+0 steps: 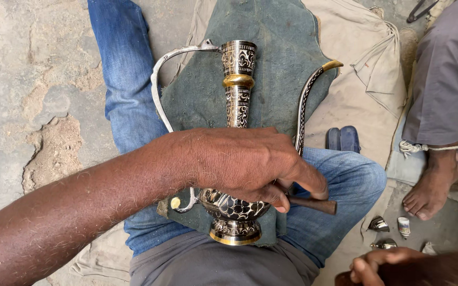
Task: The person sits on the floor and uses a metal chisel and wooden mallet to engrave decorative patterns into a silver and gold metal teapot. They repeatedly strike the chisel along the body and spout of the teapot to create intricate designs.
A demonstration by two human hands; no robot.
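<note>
An engraved silver and gold metal jug (pixel 238 95) lies on a dark green cloth (pixel 282 47) across my lap, neck pointing away, with a curved handle (pixel 157 85) and a thin spout (pixel 304 100). My left hand (pixel 239 161) rests over the jug's round body and pinches a wooden-handled tool (pixel 316 204) against it. The tool's tip is hidden under the fingers. My right hand (pixel 380 264) is at the bottom right edge, fingers curled around a dark brown wooden object (pixel 344 278) that is mostly out of frame.
Another person's bare foot (pixel 431 185) and grey trouser leg (pixel 443 74) are at the right, with a white rope (pixel 443 148) across the ankle. Small metal pieces (pixel 379 224) lie on the ground near it. Blue sandals (pixel 343 139) sit on beige cloth (pixel 367 63).
</note>
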